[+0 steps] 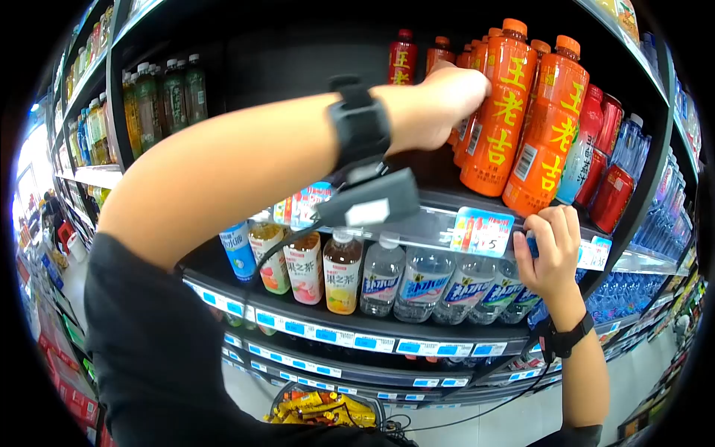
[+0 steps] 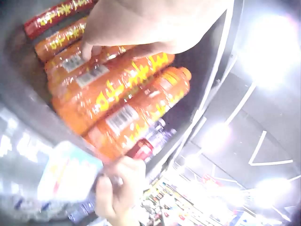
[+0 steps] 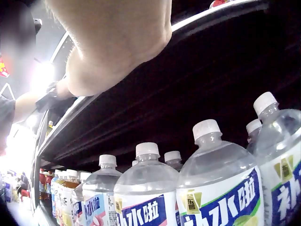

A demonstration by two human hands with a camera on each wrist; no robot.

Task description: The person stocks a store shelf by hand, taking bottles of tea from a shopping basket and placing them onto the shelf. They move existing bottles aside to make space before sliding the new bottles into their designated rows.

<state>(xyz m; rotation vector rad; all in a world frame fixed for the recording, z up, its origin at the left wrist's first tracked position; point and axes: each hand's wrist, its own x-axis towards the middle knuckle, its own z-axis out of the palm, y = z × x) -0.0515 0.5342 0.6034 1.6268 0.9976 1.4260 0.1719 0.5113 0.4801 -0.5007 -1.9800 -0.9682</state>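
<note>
Large orange bottles with yellow characters stand in a row on the upper shelf. My left hand reaches in from the left at the row's side. In the left wrist view, the left hand lies over the orange bottles, its fingers curled about one behind the front bottle; part of that grip is hidden. Another orange bottle leans beside the front one on the right. My right hand grips the shelf's front edge below it, thumb underside and fingers over the price rail.
A red bottle stands at the back left of the row. Red cans are at the right end. Clear drink bottles line the shelf below. On the floor sits a basket of yellow packages.
</note>
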